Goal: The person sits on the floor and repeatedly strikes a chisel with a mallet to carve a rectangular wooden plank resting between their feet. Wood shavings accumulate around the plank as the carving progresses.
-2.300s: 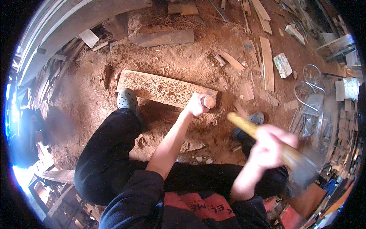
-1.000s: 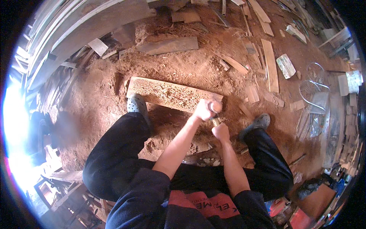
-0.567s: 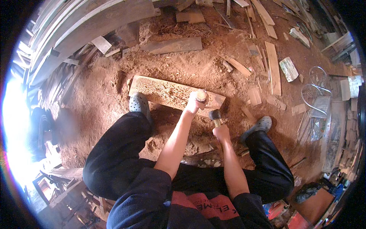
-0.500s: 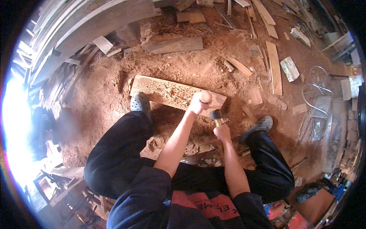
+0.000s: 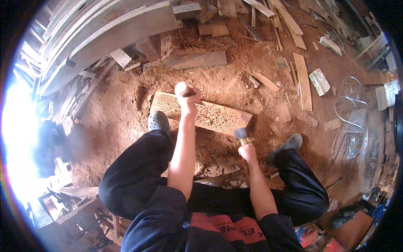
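A long pale wooden board [image 5: 224, 117] lies on the dirt between my feet, its face covered with small pits and loose chips. Over its left half, my left hand [image 5: 187, 95] is closed around a chisel [image 5: 190, 93]; the dark handle end shows, and most of the blade is hidden. I cannot tell whether the chisel's tip touches the wood. Just below the board's right end, my right hand [image 5: 247, 151] grips a hammer [image 5: 241, 133] close under its dark, blocky head. A yellowish band sits below that head. The hammer stays apart from the chisel.
My left shoe [image 5: 159, 122] is against the board's near left edge; my right shoe [image 5: 290, 143] stands farther right. Stacked planks [image 5: 126, 31] fill the upper left. Loose offcuts [image 5: 303, 82] and a white block [image 5: 320, 82] lie at the right, near a wire frame [image 5: 352, 101].
My left hand has moved leftward with the chisel, from the board's right part to its left half. My right hand, with the hammer, has dropped slightly. The whole view has shifted a little.
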The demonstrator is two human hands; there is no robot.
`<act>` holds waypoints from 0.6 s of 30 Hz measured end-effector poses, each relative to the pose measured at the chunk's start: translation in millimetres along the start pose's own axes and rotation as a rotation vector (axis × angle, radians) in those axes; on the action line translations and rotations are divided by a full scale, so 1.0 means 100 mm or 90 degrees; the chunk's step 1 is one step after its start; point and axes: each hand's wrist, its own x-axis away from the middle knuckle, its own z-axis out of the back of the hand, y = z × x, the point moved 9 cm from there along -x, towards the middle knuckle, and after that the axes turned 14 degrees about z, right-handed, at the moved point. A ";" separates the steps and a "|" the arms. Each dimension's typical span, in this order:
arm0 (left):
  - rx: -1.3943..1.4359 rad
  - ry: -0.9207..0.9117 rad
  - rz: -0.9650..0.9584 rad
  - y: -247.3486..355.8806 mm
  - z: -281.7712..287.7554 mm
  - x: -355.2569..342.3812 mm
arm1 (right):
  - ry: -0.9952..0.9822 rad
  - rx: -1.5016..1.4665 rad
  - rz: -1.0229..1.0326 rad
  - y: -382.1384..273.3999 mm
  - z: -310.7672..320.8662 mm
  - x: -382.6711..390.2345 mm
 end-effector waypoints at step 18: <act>-0.767 -0.302 0.082 -1.34 -0.90 0.50 | 0.161 -0.750 -0.212 -0.50 1.39 0.31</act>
